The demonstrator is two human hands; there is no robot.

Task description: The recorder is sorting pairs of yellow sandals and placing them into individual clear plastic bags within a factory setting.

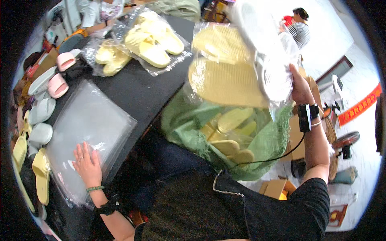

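Observation:
My left hand (87, 165) lies flat, fingers out, on a stack of clear plastic bags (86, 116) on the dark table. On the right, my right hand (300, 86) grips the edge of bagged slippers held up above a green woven sack. Pale yellow slippers (225, 80) with ribbed soles show in the clear plastic, and white slippers (275, 76) are beside them, blurred at the top. My right fingertips are partly hidden behind the white pair. Inside the open green sack (177, 124) lie more yellow slippers (235, 120).
Bagged yellow slippers (150, 46) lie at the table's far side. Pink slippers (58, 85), white slippers (41, 133) and yellow slippers (41, 172) line the left edge. Cardboard boxes (275, 188) stand right of the sack. A person in stripes (300, 35) is in the background.

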